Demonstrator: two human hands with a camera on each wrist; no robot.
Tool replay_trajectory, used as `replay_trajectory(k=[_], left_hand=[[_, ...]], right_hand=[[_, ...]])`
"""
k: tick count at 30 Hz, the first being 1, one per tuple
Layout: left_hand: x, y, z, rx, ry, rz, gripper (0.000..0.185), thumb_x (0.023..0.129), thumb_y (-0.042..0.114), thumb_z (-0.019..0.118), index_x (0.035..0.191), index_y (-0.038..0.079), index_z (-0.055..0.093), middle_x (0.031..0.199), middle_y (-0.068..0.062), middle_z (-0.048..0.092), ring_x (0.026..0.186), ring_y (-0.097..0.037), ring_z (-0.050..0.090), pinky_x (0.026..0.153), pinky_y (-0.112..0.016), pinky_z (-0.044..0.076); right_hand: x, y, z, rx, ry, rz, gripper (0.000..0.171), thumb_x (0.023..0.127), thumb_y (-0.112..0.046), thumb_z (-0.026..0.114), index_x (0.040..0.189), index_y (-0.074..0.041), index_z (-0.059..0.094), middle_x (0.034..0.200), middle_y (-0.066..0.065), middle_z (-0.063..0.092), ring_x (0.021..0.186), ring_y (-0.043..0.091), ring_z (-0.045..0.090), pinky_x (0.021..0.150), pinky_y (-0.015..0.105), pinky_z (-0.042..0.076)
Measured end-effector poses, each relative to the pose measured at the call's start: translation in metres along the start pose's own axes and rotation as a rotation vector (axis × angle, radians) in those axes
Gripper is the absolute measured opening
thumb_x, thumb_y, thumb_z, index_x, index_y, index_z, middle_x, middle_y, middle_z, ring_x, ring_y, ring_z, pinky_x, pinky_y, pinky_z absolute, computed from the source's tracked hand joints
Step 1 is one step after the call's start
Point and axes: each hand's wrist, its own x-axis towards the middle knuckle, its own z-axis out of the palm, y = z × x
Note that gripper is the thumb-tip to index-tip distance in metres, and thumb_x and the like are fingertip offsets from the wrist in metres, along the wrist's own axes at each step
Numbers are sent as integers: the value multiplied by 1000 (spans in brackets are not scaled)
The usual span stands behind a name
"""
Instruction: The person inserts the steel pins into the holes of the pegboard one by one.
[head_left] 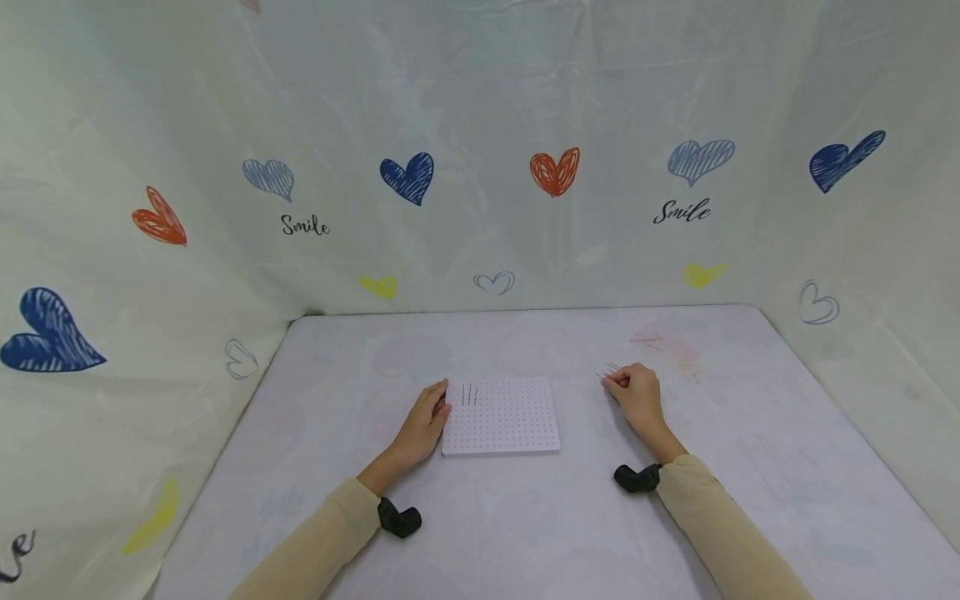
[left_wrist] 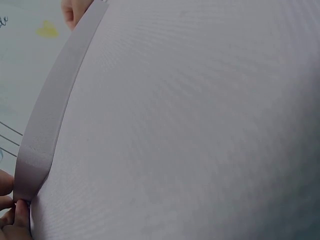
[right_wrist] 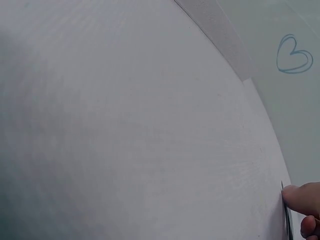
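Note:
A white pegboard [head_left: 502,425] with rows of small holes lies flat on the table. Three thin dark metal pins [head_left: 469,394] stand in its upper left part; in the left wrist view these pins [left_wrist: 10,140] jut out past the board's side wall [left_wrist: 42,115]. My left hand [head_left: 422,425] grips the board's left edge, thumb and fingers round its corner. To the right of the board, my right hand [head_left: 636,396] pinches a thin dark pin [right_wrist: 287,215] between thumb and finger. Loose pins [head_left: 613,367] lie just beyond those fingertips.
The white table [head_left: 510,517] reaches back to a pale curtain [head_left: 480,92] printed with hearts and the word Smile. Black wrist cameras sit on both forearms, the left device [head_left: 400,518] and the right device [head_left: 637,478]. Faint reddish marks [head_left: 667,346] show on the tabletop.

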Motion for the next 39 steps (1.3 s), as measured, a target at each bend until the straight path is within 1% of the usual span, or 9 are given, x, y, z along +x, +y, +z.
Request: replay_trajectory(k=[6,13,18,22,26,28,34,39], left_hand=[[0,0,0,2,-5,-7,52,106,9,46,153,-6,28,156,-24,30,145,-36,29,117,-48,27],[-2,4,-1,-15,-10,-13,53,106,7,47,153,-6,28,155,-24,30,144,-36,30,116,-48,28],[-2,4,-1,-21,-8,-12,53,106,7,47,153,-6,28,155,-24,31,145,-35,30,116,-47,28],[-1,3,-1,-15,-4,-2,53,106,7,47,153,-6,28,155,-24,31,145,-35,30,116,-47,28],[-1,2,-1,-14,0,3,53,105,7,47,153,-7,29,155,-24,31,144,-36,30,116,-47,29],[-1,1,-1,-12,0,3,52,105,6,47,153,-7,29,155,-25,31,144,-36,31,116,-47,29],[-3,2,-1,-17,-6,0,52,105,5,46,152,-8,28,155,-26,30,144,-37,30,116,-48,29],[-2,3,0,-20,-4,-1,52,105,5,46,152,-8,28,155,-26,30,144,-37,31,116,-48,29]], right_hand=[[1,-1,1,-19,-12,15,12,87,-1,75,80,7,71,72,11,56,72,26,49,66,34,38],[1,-1,1,-12,-31,6,11,89,0,72,83,9,70,74,13,55,74,29,48,68,36,37],[0,0,1,-19,-9,-1,11,87,-1,74,82,8,71,73,11,56,73,28,49,68,35,37],[1,0,1,-21,2,-27,10,86,1,74,80,8,71,72,12,57,71,28,51,66,35,39],[2,0,2,-30,-7,-68,10,85,4,73,78,8,68,71,12,56,71,28,50,66,35,39],[2,-1,2,-34,-18,-75,10,85,4,72,78,8,68,70,11,55,72,28,50,66,35,39],[2,-1,3,-40,-71,-29,10,89,2,69,82,8,66,73,11,52,76,30,48,69,37,38],[2,-2,1,-43,-83,-15,11,92,1,67,83,7,65,74,11,52,75,29,48,69,36,37]])
